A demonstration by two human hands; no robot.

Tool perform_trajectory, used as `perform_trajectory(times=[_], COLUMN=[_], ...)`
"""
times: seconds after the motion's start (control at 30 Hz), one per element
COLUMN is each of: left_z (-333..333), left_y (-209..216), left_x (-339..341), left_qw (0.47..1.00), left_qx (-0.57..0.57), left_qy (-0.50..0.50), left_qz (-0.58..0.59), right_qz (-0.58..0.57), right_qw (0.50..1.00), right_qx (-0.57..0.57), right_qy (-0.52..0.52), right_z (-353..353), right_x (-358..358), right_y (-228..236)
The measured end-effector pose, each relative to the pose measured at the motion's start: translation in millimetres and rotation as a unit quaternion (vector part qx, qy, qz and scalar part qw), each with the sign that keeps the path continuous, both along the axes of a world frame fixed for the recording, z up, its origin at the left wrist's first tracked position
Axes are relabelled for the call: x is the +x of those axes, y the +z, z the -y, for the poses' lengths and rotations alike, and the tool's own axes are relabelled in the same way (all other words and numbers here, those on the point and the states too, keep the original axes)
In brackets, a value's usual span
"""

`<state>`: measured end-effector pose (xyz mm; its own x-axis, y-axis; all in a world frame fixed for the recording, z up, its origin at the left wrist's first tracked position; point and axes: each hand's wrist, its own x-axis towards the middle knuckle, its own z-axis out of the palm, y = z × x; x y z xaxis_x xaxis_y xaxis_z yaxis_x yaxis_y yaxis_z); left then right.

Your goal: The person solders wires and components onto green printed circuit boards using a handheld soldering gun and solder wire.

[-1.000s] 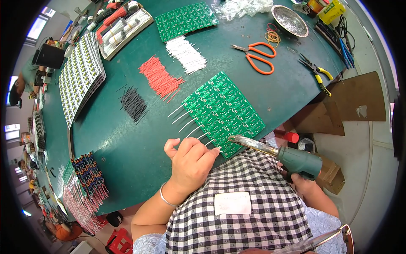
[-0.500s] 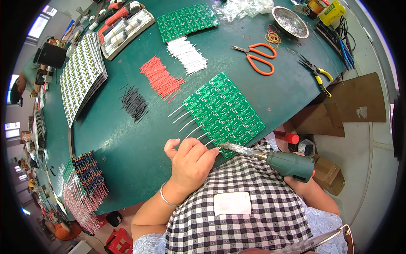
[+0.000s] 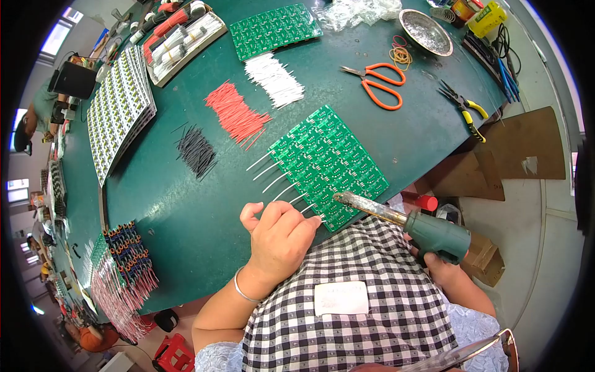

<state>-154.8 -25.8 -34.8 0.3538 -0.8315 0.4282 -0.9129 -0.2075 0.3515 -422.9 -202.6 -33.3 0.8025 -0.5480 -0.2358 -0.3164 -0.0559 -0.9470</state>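
Hidden/unclear: right hand (image 3: 441, 268) mostly covered by the green body of the soldering iron (image 3: 403, 222); only lower fingers + wrist show below it. Left fingertips' contact w/ the board not resolvable; can't tell if a wire sits pinched under them. Far left bench edge strongly bent by lens, items there too small to read.

Hands: left hand (image 3: 279, 239) lies knuckles-up on the table, fingers curled together, tips at near corner of the green circuit board panel (image 3: 328, 164), thumb raised to the left. Thin bangle on the wrist. Right hand wrapped tight round the iron's grip, clamped on it; metal barrel points left, tip just beside the panel's near edge, close to left fingertips. Whether tip touches the board: can't tell.

Board: panel lies tilted on the table, directly ahead of the person, white wire leads (image 3: 271, 177) sticking out of its left edge in a row.

Surface: dark green table (image 3: 186, 204). Beyond the panel: piles of black wires (image 3: 196, 150), red wires (image 3: 237, 115), white wires (image 3: 274, 79); second green panel (image 3: 274, 28) further back. Orange scissors (image 3: 378, 84) + yellow-handled pliers (image 3: 465, 108) to the right, metal dish (image 3: 425, 31) at far right. Stack of white boards (image 3: 119, 108) at left. Brown cardboard on the floor, right.
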Motion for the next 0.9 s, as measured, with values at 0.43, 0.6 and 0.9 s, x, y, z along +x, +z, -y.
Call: perform_trajectory(times=[0.43, 0.6, 0.9], left_z=[0.5, -0.7, -4.6], left_y=[1.1, 2.8, -3.9], left_x=[-1.9, -4.4, -12.6], left_qw=[1.000, 1.000, 0.999], left_qx=[0.000, -0.015, -0.031], left_qy=[0.006, 0.006, -0.018], left_qz=[0.000, 0.001, 0.001], right_qz=[-0.010, -0.006, 0.005], right_qw=[1.000, 0.999, 0.987], right_qx=[-0.015, -0.022, -0.112], right_qy=[0.012, 0.022, 0.119], right_z=[-2.5, -0.2, 7.5], right_x=[-7.4, -11.1, -5.4], right_y=[2.3, 2.9, 13.5])
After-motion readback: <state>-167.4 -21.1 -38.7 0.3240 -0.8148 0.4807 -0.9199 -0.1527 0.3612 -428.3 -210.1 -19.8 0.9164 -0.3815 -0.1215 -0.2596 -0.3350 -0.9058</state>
